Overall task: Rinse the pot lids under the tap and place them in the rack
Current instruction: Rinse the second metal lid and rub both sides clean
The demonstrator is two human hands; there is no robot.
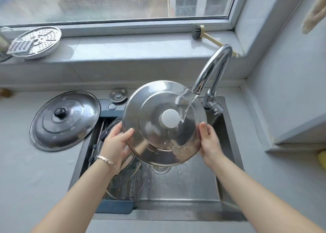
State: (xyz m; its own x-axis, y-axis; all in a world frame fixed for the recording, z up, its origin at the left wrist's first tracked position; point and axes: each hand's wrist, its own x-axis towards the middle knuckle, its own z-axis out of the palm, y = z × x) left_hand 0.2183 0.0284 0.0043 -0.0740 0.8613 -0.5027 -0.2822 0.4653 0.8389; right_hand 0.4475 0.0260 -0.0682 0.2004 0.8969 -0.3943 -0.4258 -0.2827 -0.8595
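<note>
Steel lid [155, 126] with a white knob [170, 118] sits centre frame, tilted toward me over the sink [185, 188], and I have it by the rim with both hands. My left hand [115, 144] is clamped on the lower-left edge, thumb on top and fingers curled beneath; my right hand [209, 141] grips the right edge the same way, thumb along the rim. The lid spans the gap between them, so neither palm covers the domed face.

Water [188, 107] from the tap [211, 70], upper right of centre, lands just right of the knob and runs down the slope toward the lower edge. I judge the rinse is under way on the top face only. To do it well I would turn the lid slowly by walking my grip round the rim, so the stream sweeps the whole dome and the ring round the knob, then flip it to wash the underside. Keeping the low edge over the drain [160, 169] should hold the splash inside the basin. Wet steel is slippery, so I would keep both hands pinched on until it is drained.

Left of centre, inside the sink, the rack [121, 185] already holds one lid [123, 162], lying directly below my left wrist; that is a short move down and left. A dark-knobbed lid [65, 119] waits on the counter [35, 179] at middle left, apparently not yet rinsed.
</note>
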